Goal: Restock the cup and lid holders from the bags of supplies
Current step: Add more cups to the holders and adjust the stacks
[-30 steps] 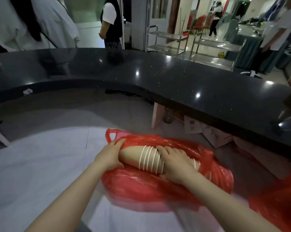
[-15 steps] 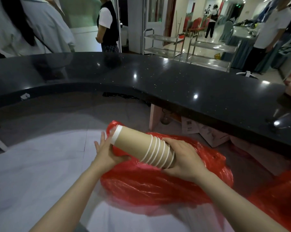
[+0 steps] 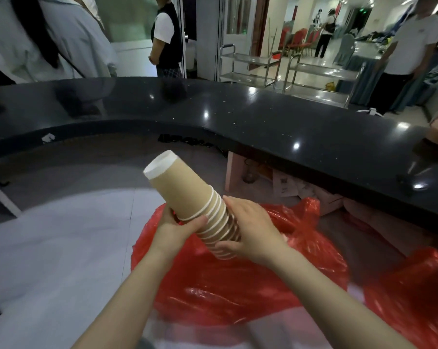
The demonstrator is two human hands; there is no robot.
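Above the red supply bag you clamp the nested paper cup stack, bases-up: left hand wraps mid-stack, right hand cups the rim end, keeping cups together.

My only view is the head camera, looking forward and down, close over my hands, with the black counter curving across farther off.
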